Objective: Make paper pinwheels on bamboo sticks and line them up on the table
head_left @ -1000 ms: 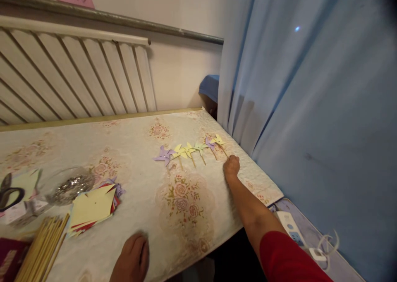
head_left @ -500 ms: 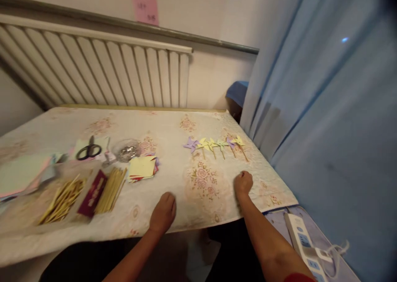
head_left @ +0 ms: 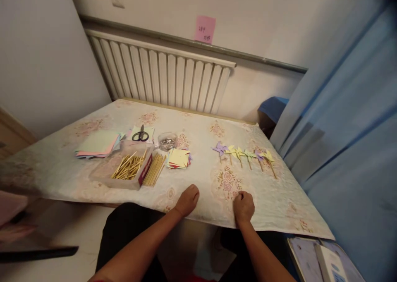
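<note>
My left hand [head_left: 187, 200] rests palm down on the table's near edge, fingers loosely together, holding nothing. My right hand [head_left: 243, 207] lies a little to its right, curled into a loose fist on the floral tablecloth [head_left: 201, 178], also with nothing in it. A row of small paper pinwheels on sticks [head_left: 243, 154], purple, yellow and green, lies beyond my right hand toward the far right. A small stack of folded yellow paper squares [head_left: 178, 158] lies beyond my left hand.
A clear box of thin wooden sticks [head_left: 127, 168] stands at the left with loose sticks [head_left: 154, 174] beside it. Scissors [head_left: 140, 135], a glass dish [head_left: 167, 141] and a pile of coloured sheets [head_left: 97, 144] lie behind. A radiator [head_left: 164, 77] lines the wall; blue curtain [head_left: 350, 120] hangs right.
My right hand has drawn back from the pinwheels to the near edge and curled shut. The view has pulled back and swung left, showing the whole table.
</note>
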### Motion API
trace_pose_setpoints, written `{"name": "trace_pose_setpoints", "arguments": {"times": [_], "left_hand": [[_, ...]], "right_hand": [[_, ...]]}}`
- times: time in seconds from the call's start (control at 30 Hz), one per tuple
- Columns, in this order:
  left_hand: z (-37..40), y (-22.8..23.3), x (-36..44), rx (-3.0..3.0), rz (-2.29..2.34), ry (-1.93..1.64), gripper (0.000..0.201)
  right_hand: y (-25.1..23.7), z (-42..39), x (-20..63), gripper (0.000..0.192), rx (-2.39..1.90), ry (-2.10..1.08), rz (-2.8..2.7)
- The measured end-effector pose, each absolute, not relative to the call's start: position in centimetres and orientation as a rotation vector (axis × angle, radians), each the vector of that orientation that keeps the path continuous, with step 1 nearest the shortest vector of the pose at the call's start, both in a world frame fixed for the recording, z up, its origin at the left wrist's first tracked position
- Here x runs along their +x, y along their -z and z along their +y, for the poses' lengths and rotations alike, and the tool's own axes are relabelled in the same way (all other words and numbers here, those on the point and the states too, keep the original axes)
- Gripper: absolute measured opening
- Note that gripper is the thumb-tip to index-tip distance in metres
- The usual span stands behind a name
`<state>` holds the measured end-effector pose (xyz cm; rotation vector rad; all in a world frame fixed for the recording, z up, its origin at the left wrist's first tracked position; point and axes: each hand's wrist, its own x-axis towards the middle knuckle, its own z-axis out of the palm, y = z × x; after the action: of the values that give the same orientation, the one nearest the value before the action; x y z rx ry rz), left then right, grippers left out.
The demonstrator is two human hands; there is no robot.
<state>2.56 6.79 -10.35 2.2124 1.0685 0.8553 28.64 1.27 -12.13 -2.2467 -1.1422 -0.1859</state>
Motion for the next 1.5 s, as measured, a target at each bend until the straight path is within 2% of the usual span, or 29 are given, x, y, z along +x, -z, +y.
{"name": "trace_pose_setpoints", "arguments": {"times": [0.43, 0.73, 0.9, 1.2, 1.33, 1.5], "left_hand": [[9.3, 9.9, 0.0, 1.722, 1.044, -0.82, 0.008], [10.2, 9.9, -0.4, 1.389, 0.934, -0.821, 0.013], [11.2, 9.3, 0.2, 1.238, 1.011, -0.892, 0.01], [13.1, 9.2, -0.8, 0.936, 1.056, -1.016, 0.013], [13.5, 9.5, -1.0, 0.87, 1.058, -1.062, 0.012], [14.0, 9.3, -1.3, 0.863, 1.08, -1.159, 0.012]], "right_hand": [[12.2, 1.3, 26.3, 0.022, -2.326, 0.373, -1.351], [12.5, 1.4, 26.3, 0.021, -2.325, 0.419, -1.356], [12.2, 2.0, 26.4, 0.024, -2.292, 0.318, -1.352], [9.1, 9.2, 19.2, 0.022, -1.812, -0.121, -1.621], [7.5, 12.1, 16.0, 0.017, -1.656, -0.151, -1.887], [6.1, 14.5, 13.7, 0.031, -1.557, -0.095, -2.125]]}}
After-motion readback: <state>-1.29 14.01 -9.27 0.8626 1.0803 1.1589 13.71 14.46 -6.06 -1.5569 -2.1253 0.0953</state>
